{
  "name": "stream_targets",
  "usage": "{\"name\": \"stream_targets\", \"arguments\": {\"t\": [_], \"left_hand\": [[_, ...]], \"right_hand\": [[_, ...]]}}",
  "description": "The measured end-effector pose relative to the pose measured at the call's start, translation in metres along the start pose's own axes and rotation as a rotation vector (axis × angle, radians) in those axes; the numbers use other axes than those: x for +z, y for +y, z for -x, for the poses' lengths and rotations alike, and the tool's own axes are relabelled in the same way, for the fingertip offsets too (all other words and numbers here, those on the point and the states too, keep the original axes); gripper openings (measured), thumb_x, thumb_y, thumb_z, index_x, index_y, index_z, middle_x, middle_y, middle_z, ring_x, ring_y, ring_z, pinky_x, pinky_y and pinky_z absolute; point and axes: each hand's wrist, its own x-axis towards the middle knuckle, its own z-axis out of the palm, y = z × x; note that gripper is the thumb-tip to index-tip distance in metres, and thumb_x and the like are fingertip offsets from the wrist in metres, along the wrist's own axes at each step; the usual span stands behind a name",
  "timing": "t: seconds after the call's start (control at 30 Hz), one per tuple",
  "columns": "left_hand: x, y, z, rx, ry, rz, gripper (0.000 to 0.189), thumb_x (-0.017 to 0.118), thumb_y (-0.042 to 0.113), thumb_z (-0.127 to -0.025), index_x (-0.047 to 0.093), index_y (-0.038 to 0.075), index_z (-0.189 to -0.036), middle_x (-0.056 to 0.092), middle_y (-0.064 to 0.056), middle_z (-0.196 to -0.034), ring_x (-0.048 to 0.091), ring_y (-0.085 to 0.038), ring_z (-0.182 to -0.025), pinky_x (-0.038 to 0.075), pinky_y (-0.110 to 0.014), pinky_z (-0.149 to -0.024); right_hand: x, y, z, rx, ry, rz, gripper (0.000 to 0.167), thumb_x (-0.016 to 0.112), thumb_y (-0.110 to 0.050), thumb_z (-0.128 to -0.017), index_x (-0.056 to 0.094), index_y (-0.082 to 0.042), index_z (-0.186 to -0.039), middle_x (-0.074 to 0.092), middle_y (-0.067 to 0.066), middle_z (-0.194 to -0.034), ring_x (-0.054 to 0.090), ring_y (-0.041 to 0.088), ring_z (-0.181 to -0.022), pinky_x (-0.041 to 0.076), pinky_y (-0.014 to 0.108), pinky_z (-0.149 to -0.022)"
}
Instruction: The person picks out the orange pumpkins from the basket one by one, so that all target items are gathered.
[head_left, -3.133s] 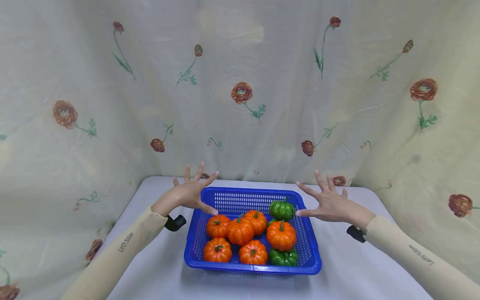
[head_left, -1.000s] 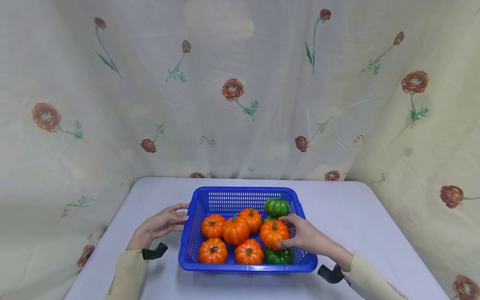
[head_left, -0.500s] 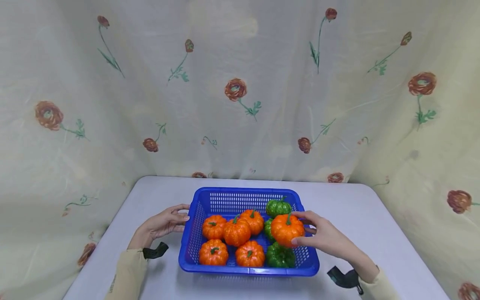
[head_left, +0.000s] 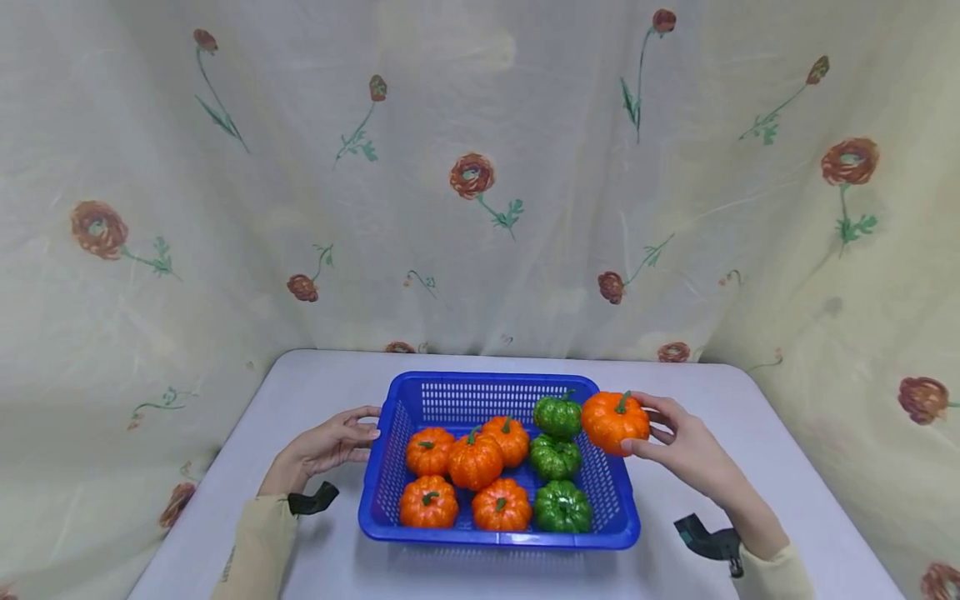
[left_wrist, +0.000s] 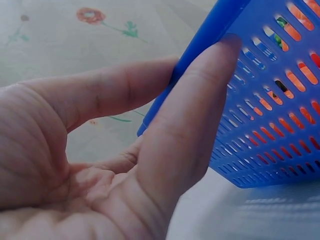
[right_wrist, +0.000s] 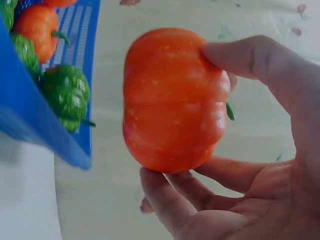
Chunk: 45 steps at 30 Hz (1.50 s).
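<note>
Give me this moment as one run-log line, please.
left hand: grips blue basket at left rim | right hand: holds orange pumpkin near right rim | in basket: five orange pumpkins, three green pumpkins

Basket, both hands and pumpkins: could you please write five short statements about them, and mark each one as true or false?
1. The left hand pinches the rim of the basket. True.
2. The right hand holds an orange pumpkin. True.
3. Only two green pumpkins lie in the basket. False: three green pumpkins lie there.
4. The held pumpkin has no stem. False: its green stem shows.
5. Five other orange pumpkins are in the basket. True.
</note>
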Motion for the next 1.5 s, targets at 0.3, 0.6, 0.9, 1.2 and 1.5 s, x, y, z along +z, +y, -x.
{"name": "stream_targets", "arguments": {"t": [0.3,0.6,0.9,1.2,1.5], "left_hand": [[0.001,-0.001,0.002,0.005,-0.041,0.034,0.048,0.052,0.002,-0.097,0.029,0.004,-0.139,0.068,-0.008,-0.111,0.069,-0.018,-0.095,0.059,-0.031,-0.081],[0.000,0.001,0.000,0.008,-0.052,0.076,0.042,0.048,0.000,-0.098,0.030,0.007,-0.136,0.069,-0.009,-0.110,0.070,-0.019,-0.092,0.059,-0.029,-0.079],[0.000,0.000,0.000,0.020,-0.067,0.075,0.036,0.046,-0.001,-0.098,0.033,0.007,-0.131,0.069,-0.009,-0.110,0.070,-0.019,-0.094,0.059,-0.031,-0.080],[0.000,-0.002,0.001,0.009,-0.048,0.066,0.035,0.046,-0.001,-0.098,0.033,0.007,-0.130,0.069,-0.008,-0.107,0.070,-0.019,-0.092,0.059,-0.031,-0.079],[-0.001,-0.002,0.001,0.011,-0.059,0.059,0.034,0.046,-0.001,-0.098,0.034,0.009,-0.130,0.070,-0.007,-0.107,0.070,-0.019,-0.091,0.059,-0.030,-0.079]], "right_hand": [[-0.011,0.032,-0.013,0.122,0.084,0.003,0.080,0.067,-0.039,-0.090,0.028,0.001,-0.148,0.033,0.031,-0.147,0.041,0.050,-0.129,0.045,0.053,-0.099],[-0.012,0.075,-0.036,0.235,0.104,-0.019,0.081,0.061,-0.039,-0.093,0.021,0.003,-0.150,0.030,0.035,-0.147,0.037,0.051,-0.130,0.042,0.057,-0.102],[-0.003,0.122,-0.045,0.292,0.061,-0.011,0.079,0.061,-0.033,-0.094,0.022,0.009,-0.147,0.028,0.037,-0.147,0.033,0.052,-0.133,0.037,0.059,-0.107],[0.009,0.154,-0.046,0.298,0.035,-0.044,0.078,0.062,-0.028,-0.093,0.022,0.010,-0.147,0.027,0.036,-0.148,0.033,0.050,-0.134,0.033,0.060,-0.110],[0.012,0.157,-0.047,0.339,0.016,-0.065,0.084,0.062,-0.034,-0.093,0.014,0.007,-0.149,0.021,0.036,-0.150,0.028,0.052,-0.136,0.033,0.061,-0.109]]}}
